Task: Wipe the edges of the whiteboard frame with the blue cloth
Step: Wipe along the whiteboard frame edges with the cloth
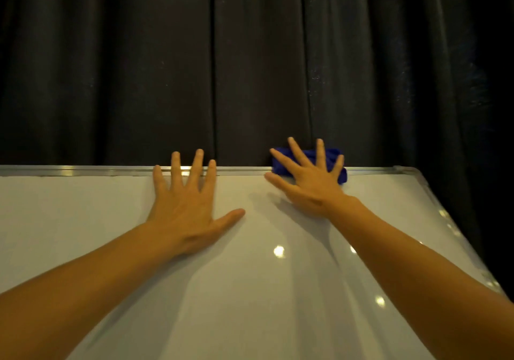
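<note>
A white whiteboard [111,220] fills the lower part of the view, edged by a silver metal frame [83,170] along its top and right side. My right hand [308,181] lies flat with fingers spread, pressing a bunched blue cloth [331,159] onto the top frame edge, a little left of the top right corner [409,170]. The cloth is mostly hidden under the fingers. My left hand [186,206] rests flat on the board, fingers apart, its fingertips reaching over the top frame. It holds nothing.
A dark pleated curtain [250,68] hangs right behind the board and fills the upper view. The frame's right edge [456,234] slants down to the lower right, with dark space beyond it. Light spots glare on the board surface.
</note>
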